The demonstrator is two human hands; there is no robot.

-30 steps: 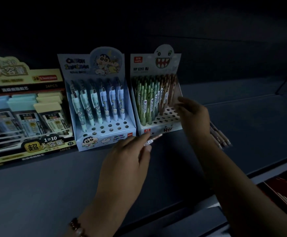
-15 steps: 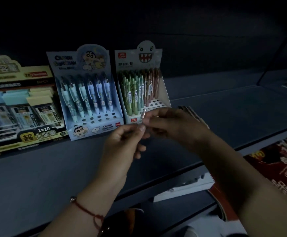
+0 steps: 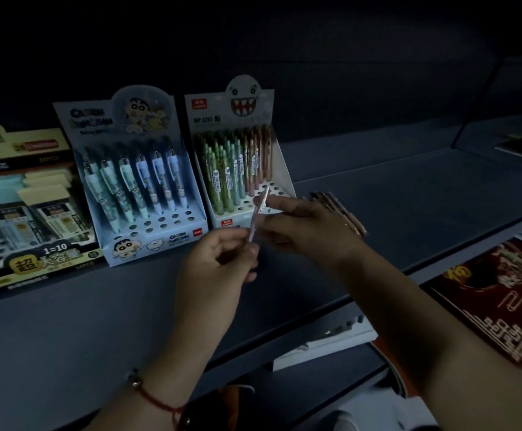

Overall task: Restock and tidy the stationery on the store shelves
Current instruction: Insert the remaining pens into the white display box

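Pale and slim, a pencil with a thin plastic barrel is standing almost upright between the two hands, just in front of the monster display box. The right hand is pinching its upper part between thumb and forefinger, and a bundle of brownish pencils is lying behind this hand; I cannot tell if the back fingers are holding the bundle or if it is resting on the shelf. The left hand is gripping the lower end of the pencil with curled fingers. A thin red cord bracelet is circling the left wrist.

The monster display box is made of white card, with a round toothy face on top and a stepped base with round holes; green, mint and brown pencils are standing in its back rows. Just left of this box, a pale blue cartoon box of the same stepped shape is holding blue and teal pens. Further left of it, a yellow and black box is showing flat lead cases. All are sitting on the smooth dark grey shelf. Below and right of the monster box, a red booklet with gold pattern is lying.
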